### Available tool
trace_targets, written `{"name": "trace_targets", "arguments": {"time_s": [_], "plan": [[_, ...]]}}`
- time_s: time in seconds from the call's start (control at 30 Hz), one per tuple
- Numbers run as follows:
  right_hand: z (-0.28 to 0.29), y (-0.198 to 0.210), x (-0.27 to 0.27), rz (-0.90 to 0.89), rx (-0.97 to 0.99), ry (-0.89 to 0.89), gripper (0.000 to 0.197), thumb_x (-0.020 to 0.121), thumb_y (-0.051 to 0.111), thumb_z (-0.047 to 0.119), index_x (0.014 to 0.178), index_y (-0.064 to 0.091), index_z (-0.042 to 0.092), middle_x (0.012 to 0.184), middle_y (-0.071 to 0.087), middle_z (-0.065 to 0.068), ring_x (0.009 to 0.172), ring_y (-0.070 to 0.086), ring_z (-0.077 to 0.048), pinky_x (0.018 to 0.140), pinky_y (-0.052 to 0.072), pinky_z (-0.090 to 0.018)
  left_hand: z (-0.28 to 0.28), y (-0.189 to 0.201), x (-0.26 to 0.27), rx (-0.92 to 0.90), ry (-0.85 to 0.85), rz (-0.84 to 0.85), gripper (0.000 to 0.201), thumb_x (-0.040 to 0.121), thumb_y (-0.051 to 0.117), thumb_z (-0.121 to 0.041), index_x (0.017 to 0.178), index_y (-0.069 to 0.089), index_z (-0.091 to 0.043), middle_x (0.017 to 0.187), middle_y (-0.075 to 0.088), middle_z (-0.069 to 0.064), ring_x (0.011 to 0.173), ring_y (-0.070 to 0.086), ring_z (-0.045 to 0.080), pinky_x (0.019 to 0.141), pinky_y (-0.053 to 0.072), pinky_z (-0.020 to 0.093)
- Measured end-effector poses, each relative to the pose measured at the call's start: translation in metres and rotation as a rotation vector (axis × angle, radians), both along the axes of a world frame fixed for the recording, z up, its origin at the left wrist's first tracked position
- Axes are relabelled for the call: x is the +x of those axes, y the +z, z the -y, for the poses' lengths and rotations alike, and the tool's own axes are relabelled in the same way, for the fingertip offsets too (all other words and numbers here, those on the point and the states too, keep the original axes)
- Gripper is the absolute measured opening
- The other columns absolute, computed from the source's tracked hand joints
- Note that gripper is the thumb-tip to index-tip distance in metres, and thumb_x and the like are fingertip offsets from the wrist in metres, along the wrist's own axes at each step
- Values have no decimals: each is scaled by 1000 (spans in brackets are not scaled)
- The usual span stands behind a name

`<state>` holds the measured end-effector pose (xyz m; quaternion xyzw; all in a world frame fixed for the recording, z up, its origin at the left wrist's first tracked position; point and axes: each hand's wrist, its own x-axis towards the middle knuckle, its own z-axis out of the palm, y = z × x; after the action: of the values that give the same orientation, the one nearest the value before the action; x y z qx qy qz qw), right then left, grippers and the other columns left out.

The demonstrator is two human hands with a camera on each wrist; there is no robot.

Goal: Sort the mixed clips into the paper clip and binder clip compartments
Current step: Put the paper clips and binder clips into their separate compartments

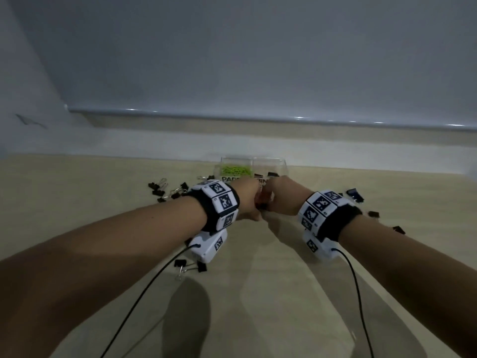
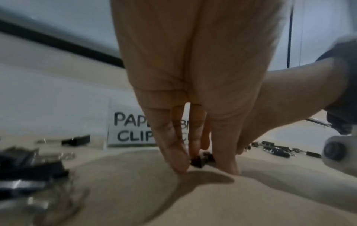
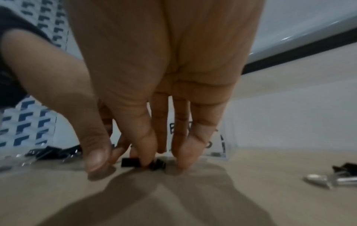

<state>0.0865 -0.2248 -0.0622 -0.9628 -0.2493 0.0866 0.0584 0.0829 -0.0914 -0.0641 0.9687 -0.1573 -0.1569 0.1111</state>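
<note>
- table (image 1: 258, 293): beige top, carries everything. Both sets of fingers come down onto it right in front of the box.
- box (image 1: 253, 167): clear plastic with two compartments, standing just past the fingertips. Left compartment has a heap of green paper clips (image 1: 236, 170), with a label (image 2: 133, 128) that reads "PAPE… CLIP…" before a finger cuts it off. Right compartment holds a few dark clips; its label is mostly hidden behind the hands.
- left hand (image 1: 247, 200): fingers (image 2: 173, 146) straight and pointing down, tips touching the table, held fairly close together with small gaps. A black clip (image 2: 199, 159) sits between the fingertips and thumb. Can't tell if it's really pinched or just fenced in.
- right hand (image 1: 280, 196): pressed up against the left one. Fingers (image 3: 142, 137) also point down to the table, a bit spread, thumb (image 3: 94, 154) off to the side with its tip on the table. They look relaxed, not curled round anything.
- two clips (image 3: 142, 163): small black binder clips, lying on the table right at the right fingertips, between thumb and outer finger.
- loose clips (image 1: 167, 189): more black binder clips scattered to the left of the left fingers, another bunch (image 1: 361, 200) off to the right of the right fingers, and a few (image 1: 189, 266) under the left wrist.
</note>
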Motion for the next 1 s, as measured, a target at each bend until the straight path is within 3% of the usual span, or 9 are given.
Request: {"name": "trace_targets", "arguments": {"time_s": [0.07,0.17,0.23,0.3,0.37,0.5,0.63,0.77,1.0], "plan": [[-6,-1,-4,-1,-96,-7,27,84,59,24,91,72,1,93,70,-17,87,65,-30,77,50,-34,3,-1,-3,-25,6,18,28,70,82,-25,86,72,-3,86,71,12,79,67,28,68,51,35],[-9,0,-2,-20,-91,-45,29,85,59,25,94,72,1,99,70,-18,91,65,-31,82,50,-35,1,0,-6,-53,2,4,15,72,78,-14,67,65,-8,87,73,15,84,68,30,77,55,39],[-8,1,-4,-50,-69,-63,31,86,59,26,95,71,-1,101,70,-19,93,64,-32,82,50,-35,-6,-2,-7,-64,13,5,19,71,76,-11,63,59,-13,79,67,13,76,65,28,71,53,36],[-6,2,-8,-42,-28,-61,31,86,59,27,93,71,-2,101,69,-19,94,63,-32,81,48,-34,-18,2,-12,-115,44,12,11,70,75,-10,68,64,-10,75,65,14,70,60,24,64,49,33],[-4,1,-14,-31,73,-55,24,78,68,26,85,71,2,97,69,-15,89,63,-28,79,49,-35,-40,12,-23,-220,84,16,5,73,74,-10,76,70,-8,80,71,10,71,63,19,67,52,32],[-25,3,-43,-133,199,86,11,71,77,19,75,68,14,92,65,-3,81,64,-18,75,51,-29,-98,27,-67,-272,74,-3,10,76,74,-17,84,69,-21,80,67,-7,73,63,10,71,53,28],[-65,5,-64,-198,243,233,10,74,74,13,82,69,15,96,64,-1,86,65,-16,78,56,-34,-132,16,-124,-231,107,-149,20,78,73,-16,97,69,-21,79,68,-7,64,60,3,64,50,20],[-91,2,-69,-267,228,294,21,74,74,13,94,72,20,100,65,0,86,65,-15,78,57,-35,-138,2,-147,-169,76,-84,27,78,75,-26,104,69,-24,88,66,-11,68,56,-4,62,42,9],[-98,-3,-77,-235,75,423,30,77,74,15,106,72,19,111,51,-1,87,50,-13,82,51,-35,-134,-10,-151,-104,12,14,24,80,73,-28,102,70,-19,71,48,-15,60,47,1,55,34,14]]}}
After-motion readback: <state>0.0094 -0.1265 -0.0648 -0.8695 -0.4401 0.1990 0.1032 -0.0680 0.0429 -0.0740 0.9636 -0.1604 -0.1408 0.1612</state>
